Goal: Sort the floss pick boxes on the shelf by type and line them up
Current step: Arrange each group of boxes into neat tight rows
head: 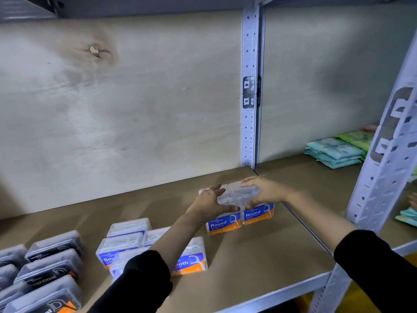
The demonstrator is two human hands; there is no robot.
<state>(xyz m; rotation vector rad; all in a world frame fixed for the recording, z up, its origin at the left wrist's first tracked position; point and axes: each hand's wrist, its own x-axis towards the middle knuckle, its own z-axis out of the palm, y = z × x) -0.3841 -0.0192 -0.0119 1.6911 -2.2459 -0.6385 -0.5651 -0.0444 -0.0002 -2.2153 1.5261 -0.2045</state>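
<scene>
Two clear boxes labelled "Round" stand side by side at the right of the brown shelf board [259,251]. My left hand [211,203] rests on top of the left Round box [223,224], fingers gripping its lid. My right hand [262,188] grips the right Round box [258,214] from above. At the front centre, a cluster of "Smooth" boxes [191,260] with blue and orange labels lies partly hidden by my left forearm. Several dark "Charcoal" boxes [49,265] sit in rows at the front left.
A perforated white upright [249,86] divides the back wall. Another upright [383,166] stands at the front right. Stacked teal and green soft packets [336,151] lie on the neighbouring shelf to the right. A shelf board runs overhead.
</scene>
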